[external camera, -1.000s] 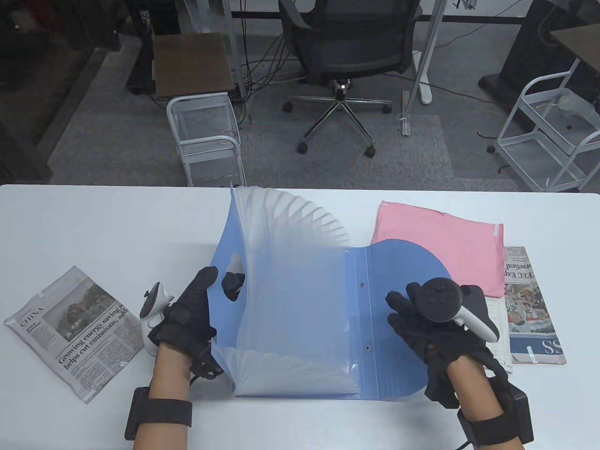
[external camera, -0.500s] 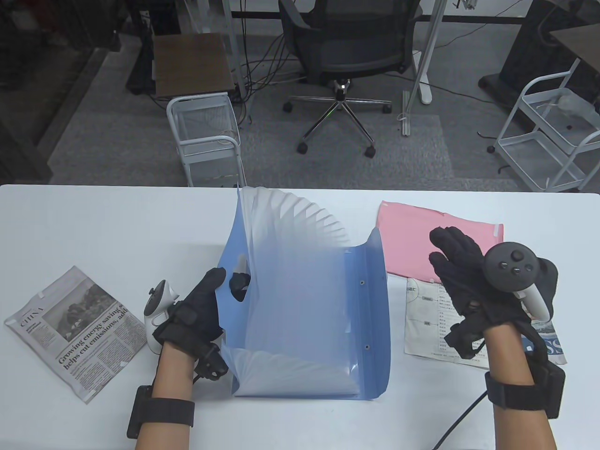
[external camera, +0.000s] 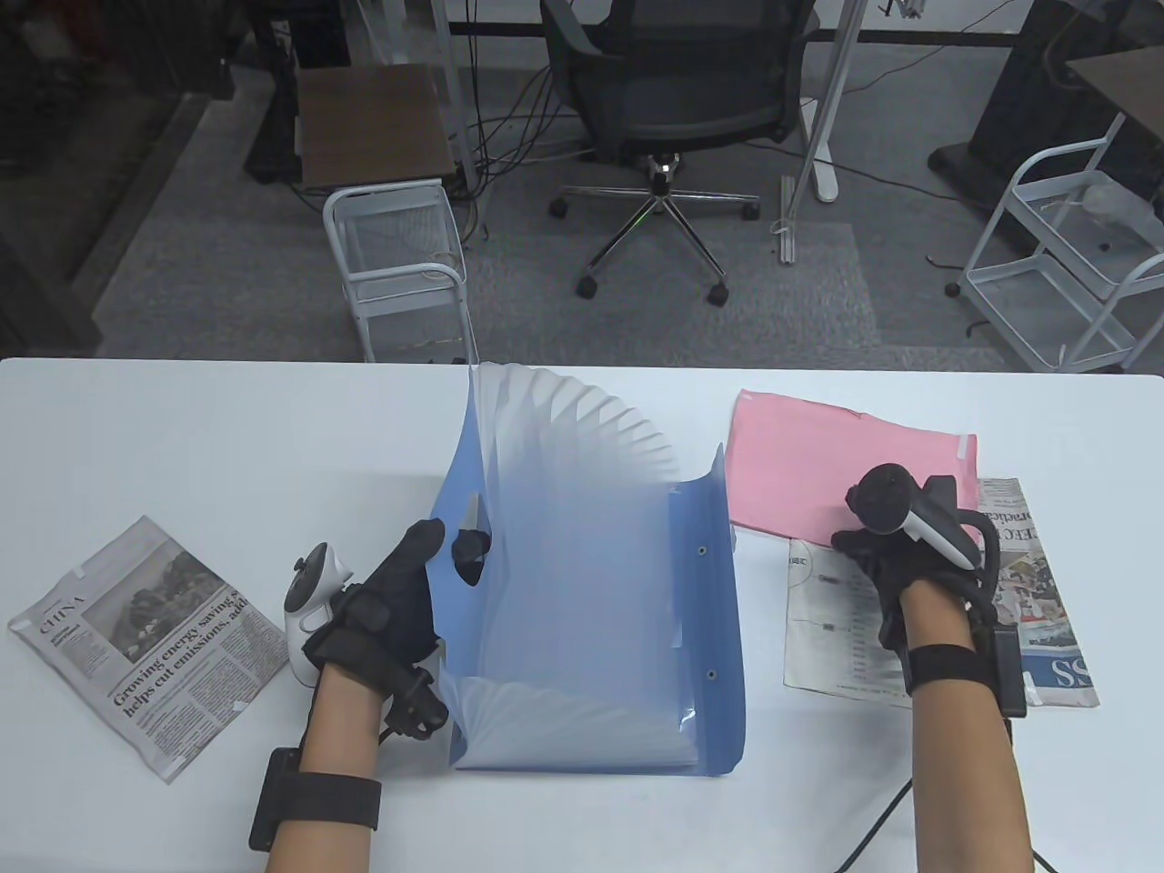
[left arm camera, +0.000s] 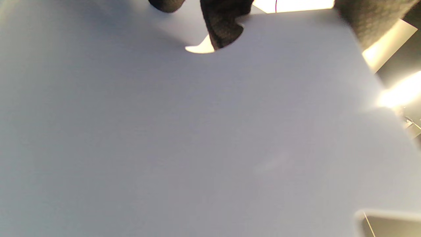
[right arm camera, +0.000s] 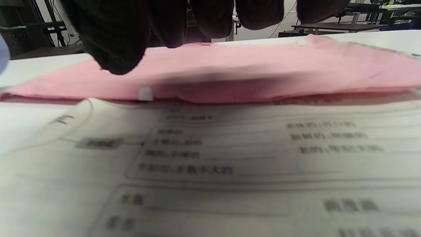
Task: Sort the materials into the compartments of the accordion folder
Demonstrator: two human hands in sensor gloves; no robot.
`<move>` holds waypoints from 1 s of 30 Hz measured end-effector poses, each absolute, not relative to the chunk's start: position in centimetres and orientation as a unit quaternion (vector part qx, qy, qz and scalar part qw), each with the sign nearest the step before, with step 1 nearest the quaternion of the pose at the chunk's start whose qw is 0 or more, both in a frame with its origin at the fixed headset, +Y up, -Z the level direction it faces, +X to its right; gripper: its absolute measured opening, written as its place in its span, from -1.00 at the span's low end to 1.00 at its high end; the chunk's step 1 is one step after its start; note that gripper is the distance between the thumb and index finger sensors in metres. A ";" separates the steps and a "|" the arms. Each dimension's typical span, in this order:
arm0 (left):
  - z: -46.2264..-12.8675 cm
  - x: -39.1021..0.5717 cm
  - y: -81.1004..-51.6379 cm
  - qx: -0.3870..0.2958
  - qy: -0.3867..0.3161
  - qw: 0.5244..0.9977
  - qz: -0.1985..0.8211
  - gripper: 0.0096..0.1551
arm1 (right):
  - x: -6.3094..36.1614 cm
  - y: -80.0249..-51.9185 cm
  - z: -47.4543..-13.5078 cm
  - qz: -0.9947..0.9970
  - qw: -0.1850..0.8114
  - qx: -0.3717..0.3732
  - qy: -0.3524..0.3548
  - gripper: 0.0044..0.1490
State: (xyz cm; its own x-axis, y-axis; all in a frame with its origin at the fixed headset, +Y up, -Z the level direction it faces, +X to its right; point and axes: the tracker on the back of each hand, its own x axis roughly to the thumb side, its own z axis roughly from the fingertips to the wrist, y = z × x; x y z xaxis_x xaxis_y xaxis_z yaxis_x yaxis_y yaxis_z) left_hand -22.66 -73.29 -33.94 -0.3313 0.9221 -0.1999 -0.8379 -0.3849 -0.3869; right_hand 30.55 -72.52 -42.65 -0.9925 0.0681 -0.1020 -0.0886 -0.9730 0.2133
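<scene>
Blue plastic accordion folder point(external camera: 582, 582) stands fanned open mid-table point(external camera: 227, 436). Table view: left hand point(external camera: 386, 605) holds the front cover at its notch, thumb outside, fingers through. Right hand point(external camera: 878, 546) rests over the near edge of the pink sheet point(external camera: 846, 464), where it overlaps a printed page point(external camera: 832, 618); whether its grip pinches anything, cannot tell here. Count: one folder, one pink sheet, one printed page, two newspapers, one far left point(external camera: 145, 637), one far right point(external camera: 1037, 582).

Left wrist view: blue cover point(left arm camera: 197, 131) fills the frame; fingers point(left arm camera: 223, 23) hook over the notch, pinching the cover.

Right wrist view: fingertips point(right arm camera: 115, 49) hover just above the pink sheet's point(right arm camera: 230, 75) edge, spread, holding nothing visible. Printed page point(right arm camera: 213, 164) lies beneath.

Judgement: lift only the pink sheet, peeling it by the near edge so the page stays; keep the cover pulled wide.
</scene>
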 end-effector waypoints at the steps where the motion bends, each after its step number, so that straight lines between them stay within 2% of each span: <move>1: -34.0 -22.6 -73.3 -0.196 -0.108 0.545 0.808 -0.09 | 30.6 -72.8 -42.8 0.992 0.037 -0.047 0.112 -0.18; 6: -34.0 -22.4 -73.3 -0.199 -0.108 0.548 0.806 -0.09 | 30.6 -74.1 -43.3 0.990 0.002 -0.049 0.129 -0.18; 12: -34.0 -22.2 -73.3 -0.200 -0.108 0.549 0.804 -0.09 | 29.8 -74.0 -43.4 0.993 -0.034 -0.029 0.107 -0.29; 19: -34.0 -22.1 -73.3 -0.201 -0.108 0.551 0.802 -0.09 | 27.7 -74.7 -42.9 0.988 -0.146 0.018 0.055 -0.50; 22: -34.0 -22.1 -73.3 -0.200 -0.108 0.551 0.803 -0.09 | 27.3 -74.9 -42.9 0.984 -0.172 0.018 0.049 -0.51; 30: -33.9 -22.0 -73.2 -0.201 -0.108 0.550 0.804 -0.09 | 27.5 -71.7 -43.1 0.981 -0.189 0.029 -0.027 -0.47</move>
State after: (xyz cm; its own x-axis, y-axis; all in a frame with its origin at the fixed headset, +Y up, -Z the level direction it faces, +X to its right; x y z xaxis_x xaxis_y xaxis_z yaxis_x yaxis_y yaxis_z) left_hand -21.97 -73.20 -33.94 -0.3153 0.9270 -0.2033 -0.8400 -0.3723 -0.3946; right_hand 27.53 -71.71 -43.05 -0.9266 -0.3731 0.0464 0.3700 -0.9268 -0.0642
